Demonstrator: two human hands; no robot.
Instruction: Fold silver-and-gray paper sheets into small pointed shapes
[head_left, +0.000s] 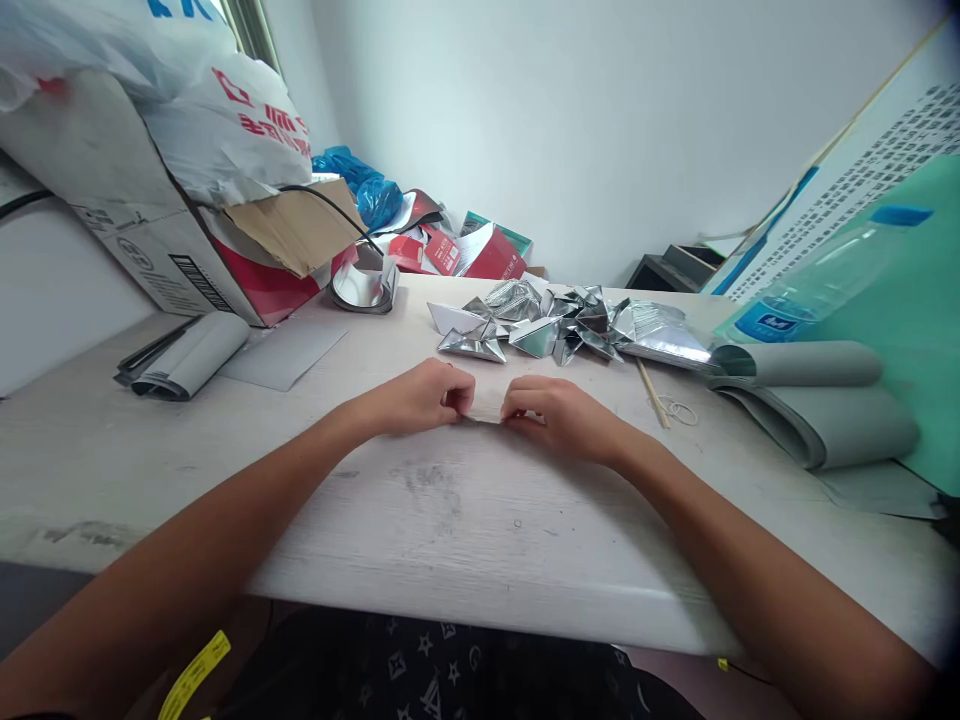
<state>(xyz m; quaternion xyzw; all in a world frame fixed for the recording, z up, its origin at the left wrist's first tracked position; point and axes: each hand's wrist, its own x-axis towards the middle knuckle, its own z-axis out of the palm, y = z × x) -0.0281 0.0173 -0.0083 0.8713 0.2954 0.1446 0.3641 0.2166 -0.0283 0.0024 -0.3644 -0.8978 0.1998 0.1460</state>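
Observation:
My left hand (431, 395) and my right hand (559, 412) face each other just above the table, fingers curled in a pinch. Between their fingertips runs a short, thin, pale piece of folded paper (484, 419), each hand gripping one end; most of it is covered by the fingers. Just beyond the hands lies a heap of folded silver foil paper pieces (536, 325). To its right is a flat stack of foil paper (667, 338).
Rolled grey sheets (814, 405) lie at right below a plastic bottle (817, 275). A wooden stick (653, 394) and rubber bands (681, 412) lie nearby. At left are a grey roll (191, 355), a foil roll (365, 282), a cardboard box (127, 200) and plastic bags (232, 125).

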